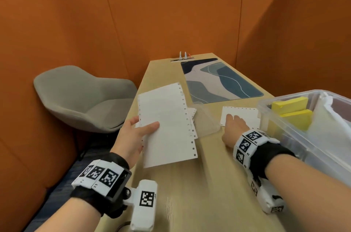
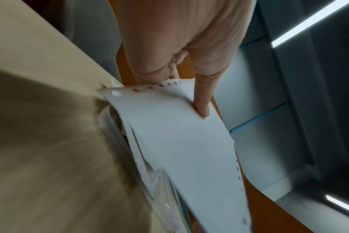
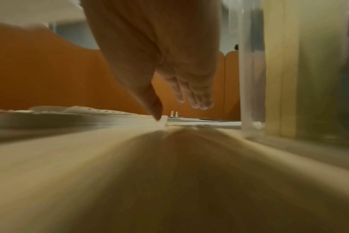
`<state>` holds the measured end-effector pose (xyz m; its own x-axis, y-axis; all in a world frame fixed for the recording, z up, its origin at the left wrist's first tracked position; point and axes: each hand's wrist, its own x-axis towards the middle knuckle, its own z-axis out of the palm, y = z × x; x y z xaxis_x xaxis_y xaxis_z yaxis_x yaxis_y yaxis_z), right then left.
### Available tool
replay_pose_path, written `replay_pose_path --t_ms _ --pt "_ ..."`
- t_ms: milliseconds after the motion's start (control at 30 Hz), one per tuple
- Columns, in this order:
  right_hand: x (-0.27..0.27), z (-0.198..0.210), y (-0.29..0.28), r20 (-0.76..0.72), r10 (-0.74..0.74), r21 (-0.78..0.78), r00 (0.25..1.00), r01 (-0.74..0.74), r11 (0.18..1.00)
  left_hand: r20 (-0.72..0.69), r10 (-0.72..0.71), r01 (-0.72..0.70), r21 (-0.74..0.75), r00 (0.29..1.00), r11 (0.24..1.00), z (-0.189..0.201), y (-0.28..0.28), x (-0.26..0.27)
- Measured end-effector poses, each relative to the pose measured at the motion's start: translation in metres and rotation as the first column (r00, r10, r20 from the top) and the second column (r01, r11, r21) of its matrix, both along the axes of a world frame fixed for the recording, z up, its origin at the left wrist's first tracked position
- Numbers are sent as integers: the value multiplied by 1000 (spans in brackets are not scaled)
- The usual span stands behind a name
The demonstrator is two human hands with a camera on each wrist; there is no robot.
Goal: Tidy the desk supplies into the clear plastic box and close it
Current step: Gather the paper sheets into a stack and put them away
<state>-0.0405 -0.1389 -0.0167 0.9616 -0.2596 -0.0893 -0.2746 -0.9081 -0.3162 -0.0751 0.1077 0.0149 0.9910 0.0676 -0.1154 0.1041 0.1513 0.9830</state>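
- Over the left edge of the pale wooden desk, my left hand holds up a sheaf of white paper sheets with punched holes along the edges, thumb pressed across the front, the other fingers behind; the left wrist view shows the same pinch.
- More punched sheets lie beneath that sheaf on a clear plastic lid flat on the desk.
- My right hand lies palm down on a second white punched sheet, just beside the clear plastic box; in the right wrist view the thumb touches the sheet's edge, the fingers straight above it, gripping nothing.
- That box stands open at the desk's right edge, with yellow sticky-note pads and something white inside.
- Black-and-white square marker codes ring both wristbands; the small lettering beside them is too fine for me to read.
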Motion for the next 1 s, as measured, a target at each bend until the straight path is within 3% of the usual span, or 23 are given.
replay_pose_path --t_ms 100,300,433,533,700,900,1000 --pt "14 -10 -5 -81 -81 -94 993 74 993 -9 -29 29 29 1000 999 -5 11 8" --pt "32 -10 -8 -104 -82 -293 991 48 955 -8 -58 58 -22 998 998 -6 8 15" --pt "29 -19 -9 -171 -80 -250 982 36 968 -12 -74 73 -65 997 995 -6 1 15" --pt "22 -16 -9 -168 -40 -112 985 22 994 -20 -72 69 -110 997 991 -6 -1 14" --pt "20 -5 -7 -225 -18 -135 974 -13 991 -10 -88 86 -135 996 987 -4 -1 10" --pt "31 -14 -15 -148 -66 -110 987 50 993 43 -135 136 -5 990 991 8 -2 10" --pt "29 -14 -14 -197 -108 -81 974 93 992 51 -144 143 32 988 989 14 -4 12"
